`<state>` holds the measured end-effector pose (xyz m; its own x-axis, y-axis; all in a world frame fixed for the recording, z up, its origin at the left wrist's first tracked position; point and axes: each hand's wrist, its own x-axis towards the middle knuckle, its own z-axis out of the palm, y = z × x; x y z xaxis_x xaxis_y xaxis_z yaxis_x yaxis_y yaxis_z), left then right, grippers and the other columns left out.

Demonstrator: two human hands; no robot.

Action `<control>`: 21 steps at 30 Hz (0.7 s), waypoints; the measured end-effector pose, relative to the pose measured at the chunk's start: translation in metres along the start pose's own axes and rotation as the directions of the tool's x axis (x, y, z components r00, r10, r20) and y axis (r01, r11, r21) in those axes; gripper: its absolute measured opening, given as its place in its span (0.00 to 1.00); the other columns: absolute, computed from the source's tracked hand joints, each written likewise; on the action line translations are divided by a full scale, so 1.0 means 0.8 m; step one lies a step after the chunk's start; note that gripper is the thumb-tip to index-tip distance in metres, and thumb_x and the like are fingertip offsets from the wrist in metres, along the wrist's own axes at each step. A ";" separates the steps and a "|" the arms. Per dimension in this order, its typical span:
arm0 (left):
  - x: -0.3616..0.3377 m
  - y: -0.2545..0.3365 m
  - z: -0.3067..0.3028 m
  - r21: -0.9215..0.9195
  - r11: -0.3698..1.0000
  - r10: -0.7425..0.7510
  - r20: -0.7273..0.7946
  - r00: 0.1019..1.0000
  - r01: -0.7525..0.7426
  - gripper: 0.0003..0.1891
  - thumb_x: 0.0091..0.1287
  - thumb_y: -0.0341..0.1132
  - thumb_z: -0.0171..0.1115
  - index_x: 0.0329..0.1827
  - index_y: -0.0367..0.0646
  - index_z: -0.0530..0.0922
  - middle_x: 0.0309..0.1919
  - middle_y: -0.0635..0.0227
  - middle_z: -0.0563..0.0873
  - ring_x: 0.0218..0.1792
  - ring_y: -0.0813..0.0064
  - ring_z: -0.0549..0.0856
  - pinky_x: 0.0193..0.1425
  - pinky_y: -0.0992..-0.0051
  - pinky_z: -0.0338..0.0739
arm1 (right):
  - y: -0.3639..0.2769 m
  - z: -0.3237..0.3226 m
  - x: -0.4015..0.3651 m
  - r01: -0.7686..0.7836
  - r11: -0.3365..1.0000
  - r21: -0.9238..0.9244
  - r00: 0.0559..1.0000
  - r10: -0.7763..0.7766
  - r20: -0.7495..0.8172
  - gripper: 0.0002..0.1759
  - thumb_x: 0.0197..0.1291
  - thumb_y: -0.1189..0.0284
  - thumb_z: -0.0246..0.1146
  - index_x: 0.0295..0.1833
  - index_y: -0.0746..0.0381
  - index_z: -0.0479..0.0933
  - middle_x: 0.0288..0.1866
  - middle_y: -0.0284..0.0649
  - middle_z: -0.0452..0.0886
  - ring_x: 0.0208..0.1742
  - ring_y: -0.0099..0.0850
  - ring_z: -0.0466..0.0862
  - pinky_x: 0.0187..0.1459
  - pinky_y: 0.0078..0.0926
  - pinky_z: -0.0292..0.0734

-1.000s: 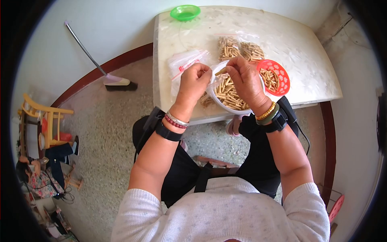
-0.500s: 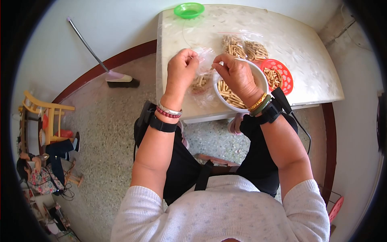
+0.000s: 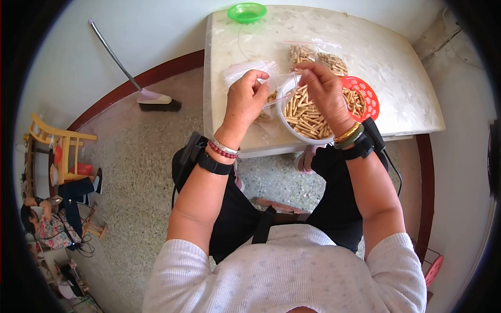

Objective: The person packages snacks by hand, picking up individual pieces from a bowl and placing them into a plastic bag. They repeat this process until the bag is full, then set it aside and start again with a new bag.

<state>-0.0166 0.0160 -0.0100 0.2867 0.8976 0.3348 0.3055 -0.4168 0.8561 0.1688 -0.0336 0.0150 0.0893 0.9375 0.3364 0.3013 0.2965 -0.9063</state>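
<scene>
A clear plastic zip bag (image 3: 282,97) is stretched between my two hands. My left hand (image 3: 247,100) pinches its left side, and my right hand (image 3: 324,93) pinches its right side near the top. Below them stands a white bowl (image 3: 280,116) filled with short tan sticks (image 3: 308,117). Some sticks in clear plastic show beside my left hand, partly hidden by it. A stack of flat clear bags (image 3: 245,70) lies behind my left hand. Just right of the bowl, a red perforated basket (image 3: 371,100) holds more of the sticks.
Two filled bags of sticks (image 3: 301,54) lie behind the bowl on the pale table (image 3: 391,62). A green bowl (image 3: 247,13) sits at the back left corner. A broom (image 3: 156,101) leans on the wall. Another person (image 3: 55,229) sits at far left near a wooden chair (image 3: 65,151).
Both hands have moved slightly, and the bag now spans the gap between them. My right hand has shifted right, uncovering more of the bowl. The stack of bags has come into fuller view.
</scene>
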 end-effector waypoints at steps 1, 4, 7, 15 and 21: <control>-0.003 0.003 0.001 -0.002 1.000 -0.001 0.003 1.000 0.001 0.08 0.65 0.28 0.62 0.45 0.37 0.80 0.21 0.75 0.80 0.23 0.89 0.73 0.29 0.83 0.69 | 0.002 -0.009 0.001 -0.059 0.998 -0.009 0.995 0.059 -0.074 0.10 0.70 0.73 0.56 0.49 0.65 0.80 0.30 0.28 0.78 0.30 0.16 0.74 0.32 0.14 0.70; -0.008 0.011 0.005 -0.015 1.000 0.002 0.044 0.999 -0.002 0.10 0.64 0.28 0.62 0.47 0.38 0.80 0.20 0.75 0.79 0.22 0.89 0.73 0.29 0.83 0.69 | 0.042 -0.049 0.003 -0.162 0.979 -0.127 0.985 0.152 -0.085 0.07 0.65 0.73 0.60 0.42 0.64 0.80 0.30 0.35 0.82 0.32 0.23 0.81 0.36 0.20 0.75; -0.012 0.015 0.007 0.000 1.000 0.030 0.041 0.999 -0.030 0.12 0.64 0.27 0.62 0.49 0.38 0.79 0.19 0.74 0.78 0.22 0.88 0.73 0.28 0.83 0.70 | 0.049 -0.059 -0.014 0.065 0.713 -0.698 0.943 0.186 0.278 0.07 0.57 0.71 0.60 0.36 0.60 0.83 0.38 0.48 0.85 0.40 0.44 0.84 0.41 0.38 0.78; -0.030 0.043 0.015 0.069 0.943 0.332 -0.202 0.922 -0.325 0.13 0.63 0.24 0.60 0.51 0.39 0.78 0.33 0.70 0.78 0.25 0.84 0.74 0.28 0.84 0.69 | 0.066 -0.029 -0.032 0.109 0.340 -0.934 0.797 0.531 0.287 0.11 0.58 0.73 0.57 0.39 0.64 0.84 0.40 0.48 0.86 0.45 0.43 0.86 0.44 0.37 0.82; -0.068 0.072 0.027 -0.068 0.828 0.552 -0.081 0.830 -0.557 0.12 0.63 0.21 0.56 0.50 0.37 0.77 0.35 0.63 0.79 0.29 0.71 0.78 0.32 0.75 0.74 | 0.048 -0.024 -0.036 0.094 0.271 -0.958 0.827 0.515 0.226 0.12 0.59 0.75 0.56 0.39 0.64 0.85 0.41 0.48 0.86 0.43 0.41 0.87 0.44 0.36 0.82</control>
<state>0.0049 -0.0598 0.0128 0.3327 0.5265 0.7824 0.0316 -0.8354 0.5487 0.1955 -0.0530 -0.0244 0.0141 0.9691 -0.2464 0.9995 -0.0065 0.0316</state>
